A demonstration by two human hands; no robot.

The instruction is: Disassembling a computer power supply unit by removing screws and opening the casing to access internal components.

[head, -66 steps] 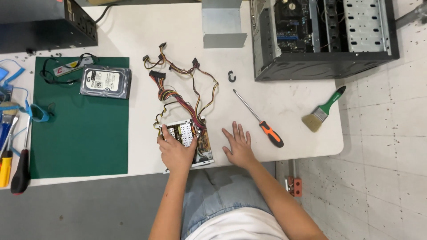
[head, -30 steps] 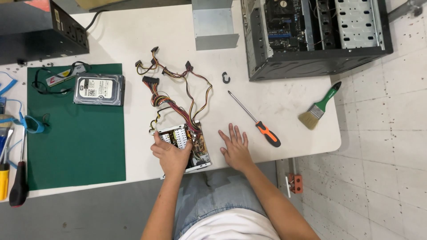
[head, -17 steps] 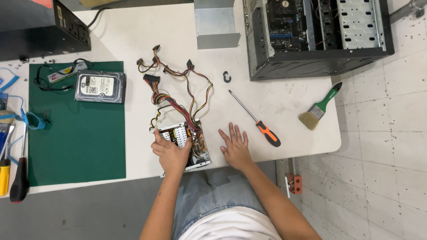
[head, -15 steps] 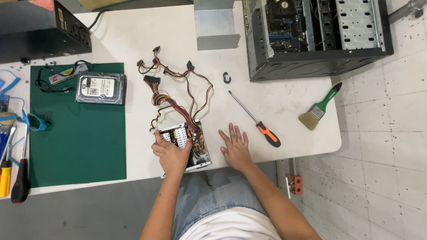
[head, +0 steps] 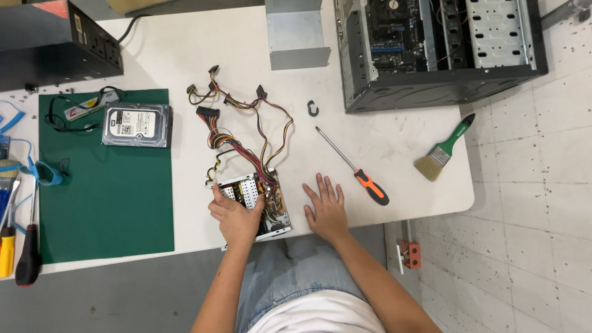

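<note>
One white table (head: pixel 203 55) carries an opened power supply (head: pixel 256 200) at its near edge. Left hand (head: pixel 234 216) grips the supply's top; right hand (head: pixel 325 209) lies spread flat just right of it.

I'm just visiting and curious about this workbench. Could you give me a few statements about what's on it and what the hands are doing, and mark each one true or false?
1. The left hand grips the opened power supply unit near the table's front edge. True.
2. The right hand holds the orange-handled screwdriver. False: the hand lies flat on the white table, apart from the screwdriver.
3. The hard drive lies on the green mat. True.
4. The green-handled paintbrush sits inside the open computer case. False: it lies on the table, in front of the case.
5. The coloured cable bundle comes out of the power supply unit. True.
</note>
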